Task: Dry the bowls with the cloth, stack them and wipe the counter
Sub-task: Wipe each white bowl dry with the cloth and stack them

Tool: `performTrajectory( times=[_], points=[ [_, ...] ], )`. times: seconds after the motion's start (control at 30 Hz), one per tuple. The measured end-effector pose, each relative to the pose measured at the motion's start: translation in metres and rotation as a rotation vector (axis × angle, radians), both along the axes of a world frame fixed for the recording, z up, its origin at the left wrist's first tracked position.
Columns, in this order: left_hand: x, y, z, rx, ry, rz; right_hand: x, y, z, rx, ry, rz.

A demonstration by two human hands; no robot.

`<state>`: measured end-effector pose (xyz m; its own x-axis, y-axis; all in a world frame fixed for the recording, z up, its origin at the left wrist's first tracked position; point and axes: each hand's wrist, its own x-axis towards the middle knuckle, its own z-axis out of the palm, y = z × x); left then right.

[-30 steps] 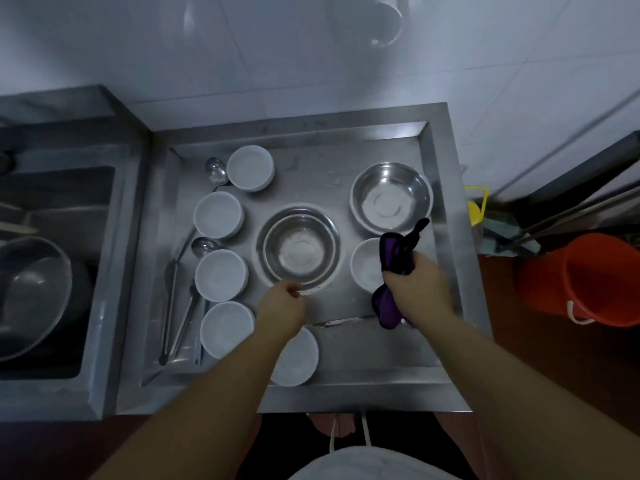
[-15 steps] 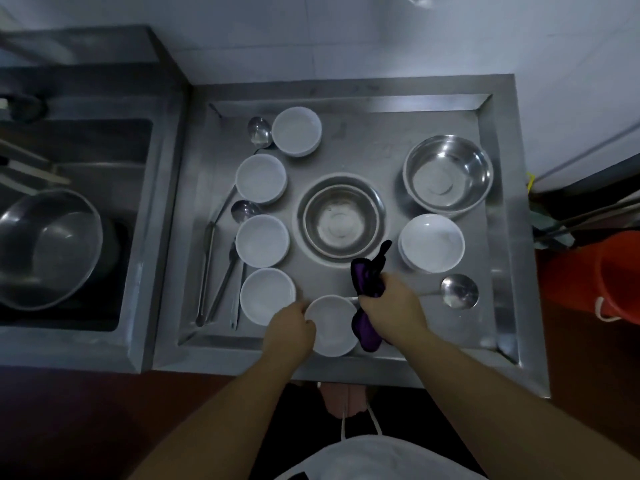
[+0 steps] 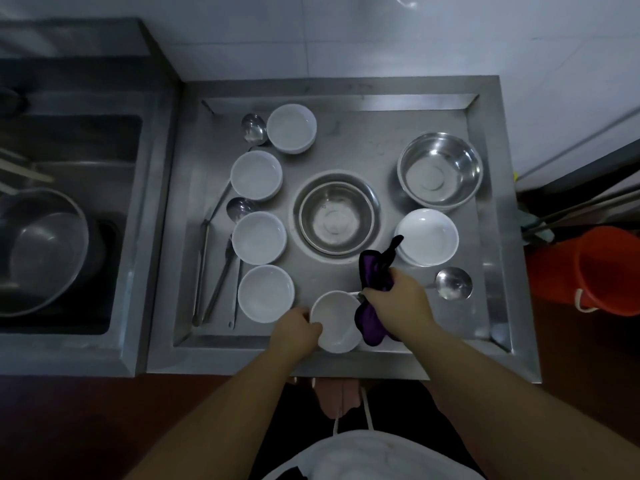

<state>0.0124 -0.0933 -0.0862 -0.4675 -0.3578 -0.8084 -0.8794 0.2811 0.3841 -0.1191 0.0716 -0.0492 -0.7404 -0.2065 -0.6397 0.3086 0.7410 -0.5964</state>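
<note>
White bowl (image 3: 335,322), near edge: your left hand (image 3: 298,330) grips its rim, right hand (image 3: 398,303) clutches the cloth (image 3: 375,271). Drying begins; next, press cloth inside.

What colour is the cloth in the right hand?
Purple; the cloth shows in the head view, gripped by the right hand.

so i count six white bowls (image 3: 256,174), three steel bowls (image 3: 440,170), three ladles (image 3: 453,283), one purple cloth (image 3: 375,268).

free: counter (image 3: 349,140) back-centre | blocked: white bowls (image 3: 259,238) left
</note>
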Motion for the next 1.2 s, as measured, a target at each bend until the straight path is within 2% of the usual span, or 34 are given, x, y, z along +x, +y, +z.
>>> performTrajectory(
  times=[0.1,0.2,0.27,0.5,0.7,0.8,0.93,1.2],
  points=[
    [0.004,-0.005,0.012,0.074,0.012,0.188,-0.003,-0.002,0.014,-0.047,0.019,-0.042],
    [0.004,-0.017,0.028,0.276,0.045,0.524,-0.005,-0.011,0.032,-0.147,0.059,-0.1],
    [0.001,-0.027,0.043,0.383,0.088,0.631,-0.004,-0.021,0.047,-0.23,0.089,-0.133],
    [-0.009,-0.063,0.109,0.6,0.284,0.674,0.006,-0.07,0.104,-0.396,0.332,-0.126],
    [-0.01,-0.092,0.169,0.791,0.506,0.686,0.023,-0.118,0.156,-0.393,0.744,0.025],
    [-0.006,-0.105,0.196,0.918,0.63,0.608,0.037,-0.139,0.178,-0.418,0.865,0.147],
    [0.004,-0.121,0.22,1.009,0.681,0.52,0.05,-0.158,0.198,-0.468,0.868,0.19],
    [0.016,-0.133,0.23,1.078,0.712,0.513,0.063,-0.159,0.237,-0.501,0.661,0.226]
  ],
)
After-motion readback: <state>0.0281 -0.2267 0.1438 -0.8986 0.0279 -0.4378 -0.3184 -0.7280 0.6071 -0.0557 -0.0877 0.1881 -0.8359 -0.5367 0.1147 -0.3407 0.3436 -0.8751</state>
